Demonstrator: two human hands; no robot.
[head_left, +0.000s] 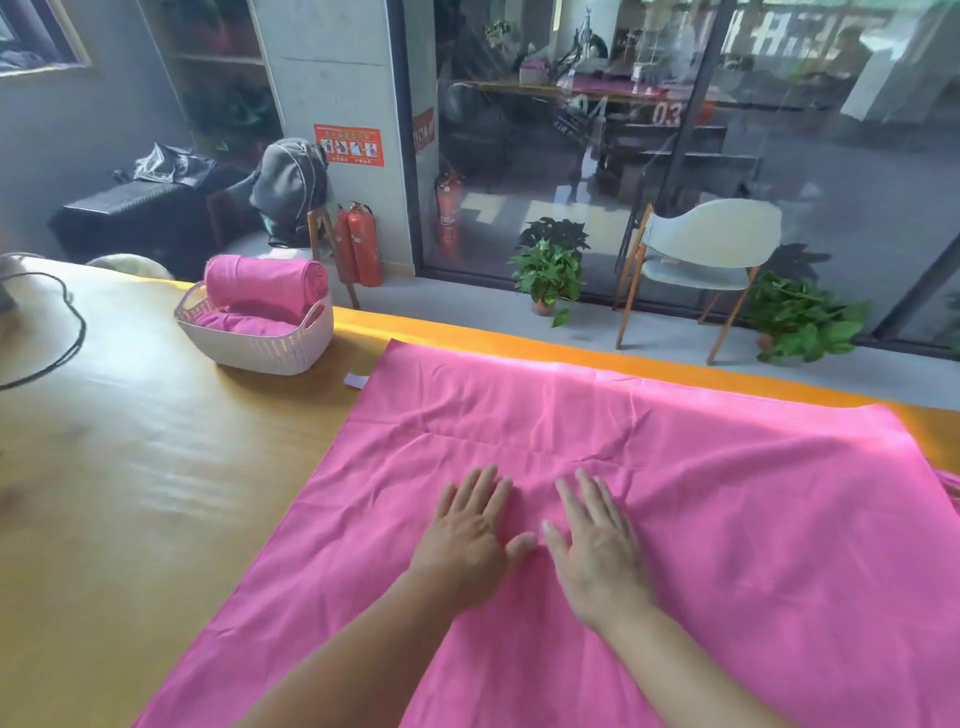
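A large pink cloth (701, 493) lies spread flat over the right half of the yellow-covered table (156, 467). Both of my hands rest palm down on its middle, side by side, with straight fingers pointing away from me. My left hand (470, 535) and my right hand (595, 545) almost touch at the thumbs. Light creases run across the cloth just beyond the fingertips. A small white tag (356, 380) shows at the cloth's far left corner.
A white plastic basket (260, 345) with a rolled pink cloth (265, 283) and more pink fabric stands at the table's far edge, left of the spread cloth. A black cable (72, 332) curves at the far left. Beyond the table stand a chair (701, 260), potted plants (548, 270) and fire extinguishers (358, 244).
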